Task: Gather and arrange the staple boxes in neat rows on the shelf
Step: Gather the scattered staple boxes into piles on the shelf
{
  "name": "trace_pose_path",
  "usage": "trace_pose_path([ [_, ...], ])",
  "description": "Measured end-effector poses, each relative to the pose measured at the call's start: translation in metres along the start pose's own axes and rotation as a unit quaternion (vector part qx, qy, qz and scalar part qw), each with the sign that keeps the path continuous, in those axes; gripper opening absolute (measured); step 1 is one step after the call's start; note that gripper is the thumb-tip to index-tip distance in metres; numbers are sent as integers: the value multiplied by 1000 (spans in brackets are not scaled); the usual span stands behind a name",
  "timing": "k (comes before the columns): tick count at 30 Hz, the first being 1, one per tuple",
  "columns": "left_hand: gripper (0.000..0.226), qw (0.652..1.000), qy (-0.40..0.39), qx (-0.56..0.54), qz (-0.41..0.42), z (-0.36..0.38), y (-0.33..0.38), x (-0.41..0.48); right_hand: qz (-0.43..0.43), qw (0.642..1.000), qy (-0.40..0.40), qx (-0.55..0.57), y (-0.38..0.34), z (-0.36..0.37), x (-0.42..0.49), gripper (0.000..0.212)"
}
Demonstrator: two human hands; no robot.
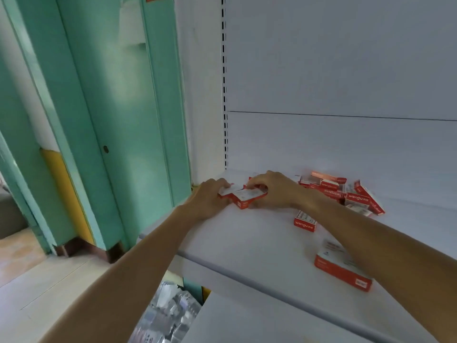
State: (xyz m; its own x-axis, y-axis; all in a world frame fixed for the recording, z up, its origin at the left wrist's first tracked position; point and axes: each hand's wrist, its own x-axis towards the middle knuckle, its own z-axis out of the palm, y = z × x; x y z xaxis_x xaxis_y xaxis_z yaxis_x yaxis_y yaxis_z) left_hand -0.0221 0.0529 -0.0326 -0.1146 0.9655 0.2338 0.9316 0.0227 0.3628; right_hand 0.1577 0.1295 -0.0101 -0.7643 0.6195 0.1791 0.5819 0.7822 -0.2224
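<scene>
Nearest me, a lone staple box (342, 268), red and white, lies at the front of the white shelf (247, 243), partly under the right forearm. Further in, a second box (304, 221) sits alone just beside that arm. Beyond it both hands meet near the shelf's left rear corner. The left hand (210, 198) curls its fingers round the end of a left box (226, 191). The right hand (274, 190) arches over the neighbouring box (248, 198), fingers bent down gripping it. These two boxes touch. At the back right, a loose pile (343, 194) of boxes lies jumbled. A green door frame (118, 120) stands to the left.
</scene>
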Motion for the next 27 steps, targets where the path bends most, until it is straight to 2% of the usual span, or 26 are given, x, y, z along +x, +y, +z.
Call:
trace_pose_path([
  [5, 48, 1000, -3, -2, 7, -6, -9, -1, 18, 1000, -3, 5, -6, 1, 2, 55],
  [9, 46, 999, 0, -35, 12, -12, -15, -11, 29, 999, 5, -30, -11, 0, -4, 57],
  [13, 64, 998, -3, -59, 32, -23, -10, -16, 46, 994, 80, -50, -14, -19, -19, 51],
  [15, 64, 996, 12, -56, 64, -26, 4, -16, 67, 989, 124, -51, -10, -33, -32, 49],
  [19, 51, 985, 21, -74, 155, -22, 54, -17, 129, 975, 165, -70, 11, -61, -78, 52],
  [27, 52, 947, -22, -135, 291, 24, 215, -22, 311, 926, 194, -91, 69, -107, -243, 57],
])
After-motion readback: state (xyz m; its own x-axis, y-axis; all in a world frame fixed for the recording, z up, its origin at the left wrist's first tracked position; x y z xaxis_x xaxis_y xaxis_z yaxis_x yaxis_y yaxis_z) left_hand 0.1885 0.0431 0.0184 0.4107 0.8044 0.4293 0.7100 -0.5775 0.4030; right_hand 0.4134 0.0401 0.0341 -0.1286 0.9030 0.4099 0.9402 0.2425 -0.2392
